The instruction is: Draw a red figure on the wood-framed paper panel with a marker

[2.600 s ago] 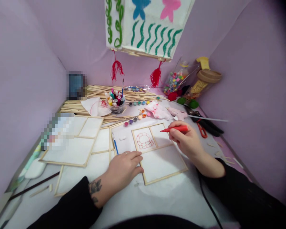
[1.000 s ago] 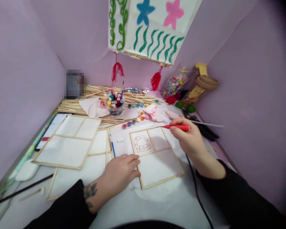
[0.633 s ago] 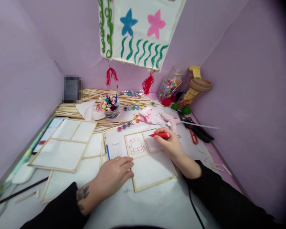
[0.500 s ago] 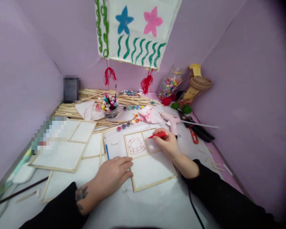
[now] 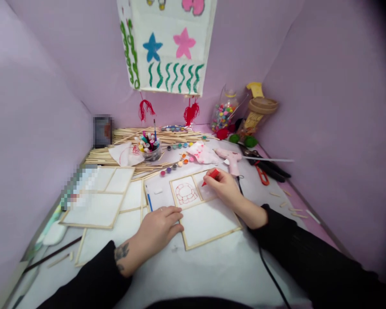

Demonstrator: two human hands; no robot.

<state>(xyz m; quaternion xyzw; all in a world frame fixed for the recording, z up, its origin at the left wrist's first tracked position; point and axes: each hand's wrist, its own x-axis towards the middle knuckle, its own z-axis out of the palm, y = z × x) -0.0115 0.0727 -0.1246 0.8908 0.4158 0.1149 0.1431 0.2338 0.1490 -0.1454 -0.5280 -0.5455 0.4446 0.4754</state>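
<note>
My right hand pinches a red marker, its tip pointing down at the upper right panel of a stick-framed white sheet. Whether the tip touches the surface I cannot tell. A red line drawing, a ring of block shapes on a blocky base, fills the upper left panel. The large lower panel is blank. My left hand lies flat with fingers stretched out, fingertips resting on the frame's left edge. Just beyond it lies a thin blue paintbrush.
More stick-framed sheets lie at the left. Behind are a tub of markers, wooden sticks, small paint pots and a stained cloth. A pink glue gun and black-handled pliers lie right. A painted banner hangs above.
The red marker has turned from nearly level to steeper, its tip now lower. My left hand stays on the frame's edge. The whole view has shifted slightly as the head moved.
</note>
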